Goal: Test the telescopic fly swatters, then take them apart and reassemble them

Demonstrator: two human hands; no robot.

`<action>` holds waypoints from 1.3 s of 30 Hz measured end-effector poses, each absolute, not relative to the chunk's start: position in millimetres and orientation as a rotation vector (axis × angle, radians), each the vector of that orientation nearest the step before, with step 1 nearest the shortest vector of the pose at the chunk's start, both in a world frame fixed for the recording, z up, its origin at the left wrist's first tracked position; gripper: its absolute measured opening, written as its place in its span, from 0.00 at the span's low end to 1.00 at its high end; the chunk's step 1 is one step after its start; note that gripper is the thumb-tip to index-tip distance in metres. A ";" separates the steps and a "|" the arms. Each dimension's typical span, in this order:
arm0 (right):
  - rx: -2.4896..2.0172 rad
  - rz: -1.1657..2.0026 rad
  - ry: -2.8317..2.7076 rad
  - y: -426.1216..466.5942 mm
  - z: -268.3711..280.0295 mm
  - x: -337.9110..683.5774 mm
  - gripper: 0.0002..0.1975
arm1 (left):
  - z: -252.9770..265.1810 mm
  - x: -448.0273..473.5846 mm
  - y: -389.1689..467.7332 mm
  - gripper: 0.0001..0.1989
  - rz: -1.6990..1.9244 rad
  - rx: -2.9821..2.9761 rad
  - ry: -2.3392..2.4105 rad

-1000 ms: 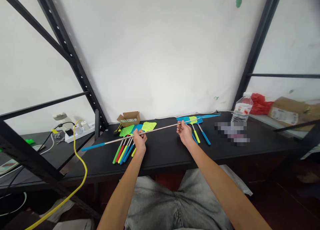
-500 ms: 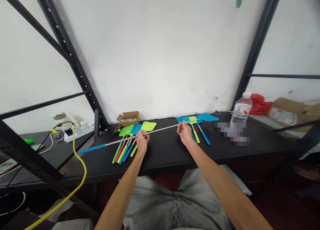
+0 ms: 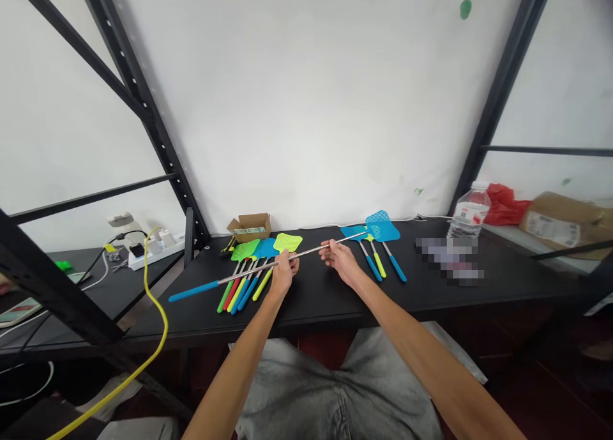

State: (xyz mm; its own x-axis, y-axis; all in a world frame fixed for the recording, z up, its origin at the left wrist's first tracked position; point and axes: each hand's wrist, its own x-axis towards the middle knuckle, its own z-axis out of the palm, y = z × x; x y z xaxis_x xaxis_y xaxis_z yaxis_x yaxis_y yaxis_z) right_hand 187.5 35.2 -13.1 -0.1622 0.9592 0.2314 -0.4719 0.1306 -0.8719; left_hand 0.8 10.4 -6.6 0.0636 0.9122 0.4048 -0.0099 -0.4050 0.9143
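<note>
Both sets of my fingers are engaged on one fly swatter (image 3: 309,251), held slantwise over the table (image 3: 306,309). Left fingers (image 3: 294,266): closed around the metal shaft, roughly mid-length. Right fingers (image 3: 329,257): pinched on the same shaft, farther toward the head end. Blue handle (image 3: 194,292) points to the table's left edge, lower than the far end; blue mesh head (image 3: 384,228) lies toward the back edge, right of centre, over the right group. Contact between head and group: cannot tell.

Left group of swatters (image 3: 237,294): on the left half of the table, handles toward the front edge (green, red, yellow, blue), heads partly overlapping; my shaft crosses above them. Right group of swatters (image 3: 380,265): two blue handles, one yellow between, heads at the back edge.

Small open carton (image 3: 253,237): near back left corner. Water bottle (image 3: 469,215): near back right corner. Pixelated patch (image 3: 450,255) beside it, contents unreadable.
</note>
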 end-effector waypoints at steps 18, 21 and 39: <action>-0.518 1.339 -0.592 47.6 -9.1 212.3 0.18 | -6.0 -8.3 25.5 0.22 1.614 1.146 0.844; -0.476 1.275 -0.501 51.4 -8.6 226.1 0.21 | -7.2 -9.1 26.4 0.21 1.635 1.126 0.837; -0.473 1.307 -0.613 44.1 -5.7 214.4 0.15 | -8.6 -3.4 21.1 0.23 1.438 1.309 0.879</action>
State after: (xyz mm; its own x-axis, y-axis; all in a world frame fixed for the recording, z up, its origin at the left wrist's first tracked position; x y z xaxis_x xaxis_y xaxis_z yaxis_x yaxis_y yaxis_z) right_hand 214.4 44.1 -5.7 0.1440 0.9783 0.1488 -0.7397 0.2063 -0.6405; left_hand -3.4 21.1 -8.6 0.0434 0.9575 0.2853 -0.1820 -0.2732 0.9446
